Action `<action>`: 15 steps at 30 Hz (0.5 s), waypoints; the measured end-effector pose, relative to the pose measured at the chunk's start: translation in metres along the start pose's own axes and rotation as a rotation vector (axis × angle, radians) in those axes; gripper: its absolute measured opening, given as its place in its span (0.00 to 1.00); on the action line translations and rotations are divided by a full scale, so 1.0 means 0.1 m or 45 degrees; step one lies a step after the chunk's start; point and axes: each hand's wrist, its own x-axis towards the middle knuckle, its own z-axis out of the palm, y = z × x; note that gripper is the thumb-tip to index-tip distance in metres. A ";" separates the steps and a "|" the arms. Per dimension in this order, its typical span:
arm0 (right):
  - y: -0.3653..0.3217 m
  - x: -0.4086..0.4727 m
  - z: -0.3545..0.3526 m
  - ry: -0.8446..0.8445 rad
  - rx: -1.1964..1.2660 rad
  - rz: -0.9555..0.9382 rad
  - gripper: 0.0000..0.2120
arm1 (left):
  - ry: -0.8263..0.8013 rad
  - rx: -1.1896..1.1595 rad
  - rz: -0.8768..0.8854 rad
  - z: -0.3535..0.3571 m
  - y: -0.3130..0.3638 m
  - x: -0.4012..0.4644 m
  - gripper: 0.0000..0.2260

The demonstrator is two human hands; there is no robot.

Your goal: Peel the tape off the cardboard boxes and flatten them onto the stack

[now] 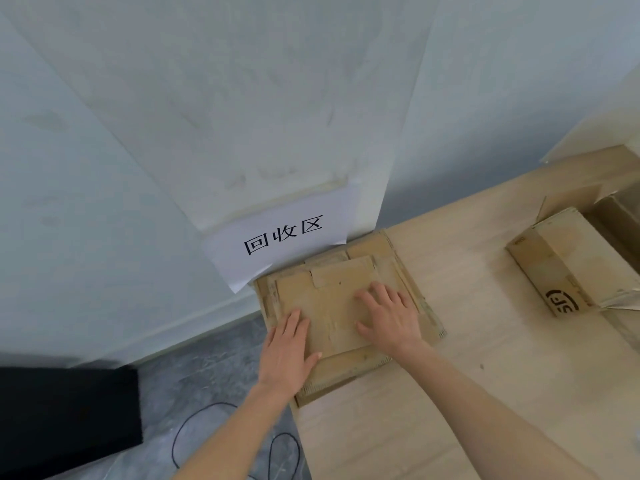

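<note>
My left hand (289, 355) lies flat on the near-left corner of the top sheet (329, 306), fingers straight and together, the thumb spread along the sheet's near edge. My right hand (389, 315) lies flat on the same sheet, farther from me and to the right of the left hand, fingers straight and slightly fanned. Neither hand curls round anything; both palms press down.

The top sheet is a flattened cardboard box. It sits under both palms, uppermost on the stack (412, 299) of flattened boxes. The stack's lower sheets jut out beyond the right hand's little finger on the right, and below the left wrist toward me.

The stack rests on a pale wooden table (450, 393), at the corner just under my left forearm. Beyond my fingertips a white paper sign (284, 233) with three black characters hangs on the wall (242, 98); its lower edge comes close to the stack's far edge, though I cannot tell whether it touches it.

Well to the right of the right hand stands an unflattened box (550, 261) with a black printed logo on its near end. A strip of tape (620, 299) trails from that end. Past it, at the frame's right edge, is another open box (616, 216), only partly seen.

Left of the left forearm, off the table, is grey floor (207, 368) with a thin black cable (194, 420) looping across it, and farther left a black object (69, 417) I cannot identify.
</note>
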 end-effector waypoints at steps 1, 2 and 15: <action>-0.03 -0.02 -0.02 0.000 -0.019 0.006 0.26 | -0.030 0.005 -0.001 -0.05 0.01 0.00 0.35; -0.06 -0.05 -0.06 -0.002 -0.048 0.006 0.26 | -0.046 0.011 0.002 -0.11 0.03 -0.01 0.36; -0.46 -1.69 -1.15 0.366 -0.068 0.078 0.30 | 0.387 -0.145 0.203 -1.10 0.29 -1.34 0.36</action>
